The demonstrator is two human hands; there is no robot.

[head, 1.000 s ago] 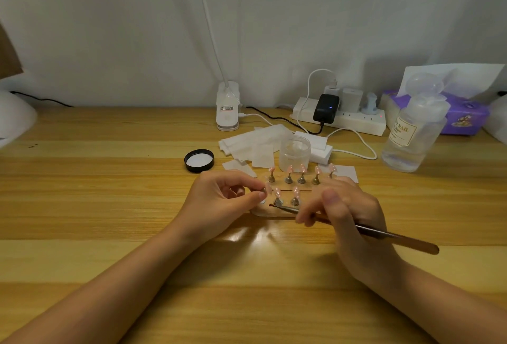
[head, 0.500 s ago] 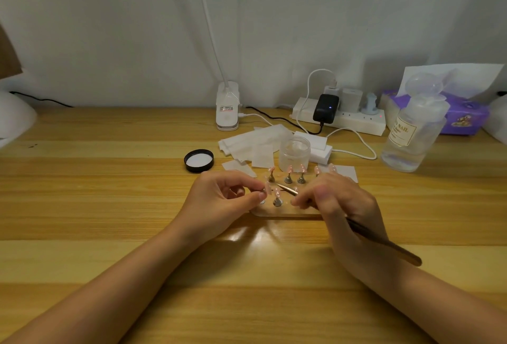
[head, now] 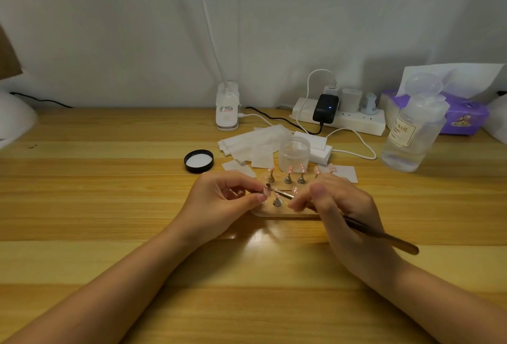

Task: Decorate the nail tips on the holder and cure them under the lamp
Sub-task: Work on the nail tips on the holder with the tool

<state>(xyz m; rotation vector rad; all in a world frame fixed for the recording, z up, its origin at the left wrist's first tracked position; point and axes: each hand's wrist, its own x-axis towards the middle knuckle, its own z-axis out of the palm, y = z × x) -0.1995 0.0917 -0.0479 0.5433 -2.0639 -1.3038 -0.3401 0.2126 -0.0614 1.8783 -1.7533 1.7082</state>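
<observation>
At the wooden table (head: 82,206), my left hand (head: 222,201) pinches one nail tip (head: 267,189) on its small stand between thumb and forefinger, lifted just off the left end of the holder (head: 285,212). My right hand (head: 340,206) grips a thin metal tool (head: 384,236) like a pen, fingers curled round the shaft, its point reaching left to touch, or all but touch, the held tip; I cannot tell which.

As I judge it, the step is placing or nudging a decoration on that tip. To do it well, I should keep the left pinch low on the stand, clear of the painted face, rest both wrists on the table, and bring the point down lightly so nothing smears.

The other nail tips (head: 288,172) stand in a row along the far side of the holder, just beyond my fingers, with one stand (head: 277,202) near the front, directly below the tool's point. A frosted jar (head: 294,153) sits just behind the holder, its black lid (head: 199,161) to the left. The white lamp base (head: 227,106) stands farther back, by the wall, well apart from the holder; curing is not yet begun.
</observation>
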